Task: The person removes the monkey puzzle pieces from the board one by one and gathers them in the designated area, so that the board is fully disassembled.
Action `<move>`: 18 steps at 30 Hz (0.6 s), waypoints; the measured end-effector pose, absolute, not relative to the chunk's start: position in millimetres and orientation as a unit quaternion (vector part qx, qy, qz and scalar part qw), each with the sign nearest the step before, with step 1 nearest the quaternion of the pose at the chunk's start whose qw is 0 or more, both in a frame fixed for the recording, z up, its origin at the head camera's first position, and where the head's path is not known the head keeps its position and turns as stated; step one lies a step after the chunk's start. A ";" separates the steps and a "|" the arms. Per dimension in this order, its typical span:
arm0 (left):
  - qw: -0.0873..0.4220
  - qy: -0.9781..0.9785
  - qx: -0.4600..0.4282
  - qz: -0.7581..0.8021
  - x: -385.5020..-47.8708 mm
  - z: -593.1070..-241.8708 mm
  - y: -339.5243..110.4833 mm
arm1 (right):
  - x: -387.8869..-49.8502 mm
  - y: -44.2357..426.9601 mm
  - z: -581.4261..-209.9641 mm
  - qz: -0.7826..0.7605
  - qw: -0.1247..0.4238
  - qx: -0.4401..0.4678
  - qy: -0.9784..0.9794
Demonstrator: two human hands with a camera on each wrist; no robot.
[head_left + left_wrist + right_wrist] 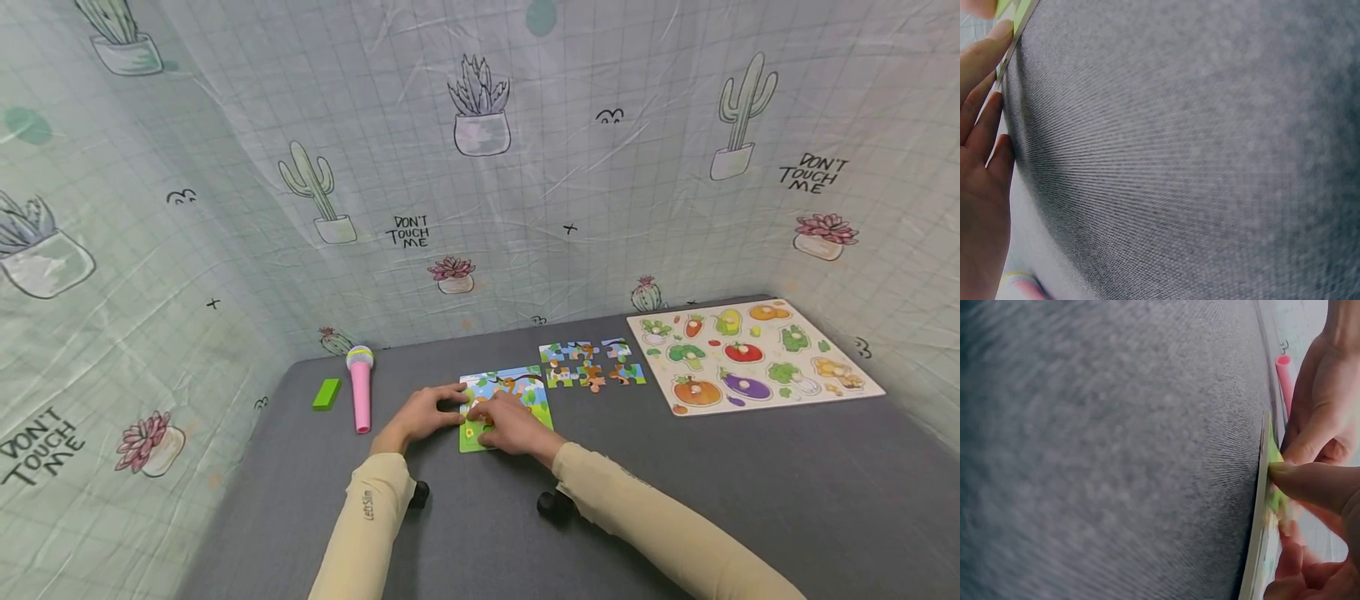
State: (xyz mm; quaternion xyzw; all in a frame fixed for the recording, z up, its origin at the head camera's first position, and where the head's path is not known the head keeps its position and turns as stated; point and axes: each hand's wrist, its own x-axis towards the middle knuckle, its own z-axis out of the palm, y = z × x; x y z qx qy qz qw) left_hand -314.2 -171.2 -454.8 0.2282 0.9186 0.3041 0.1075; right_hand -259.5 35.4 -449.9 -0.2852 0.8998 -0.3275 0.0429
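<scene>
Rested left hand, fingers loosely extended, against the puzzle at its left edge, left of mid-bench; bent right hand onto its face, pinch unclear. Had loose pieces beside its far right corner, room on the bench in front.

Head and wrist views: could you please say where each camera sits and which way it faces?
Head: on the head, looking forward and down at a jigsaw puzzle; left hand, right hand, sleeves show.
Left wrist: on that wrist, looking along the tabletop; left hand at left edge.
Right wrist: on that wrist, also along the tabletop; both hands at right.
Head and right wrist share the pink microphone.
</scene>
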 end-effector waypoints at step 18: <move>0.104 0.920 0.234 0.296 -314.0 -454.8 -171.8 | -262.5 38.8 -448.8 -0.399 0.048 -0.270 0.875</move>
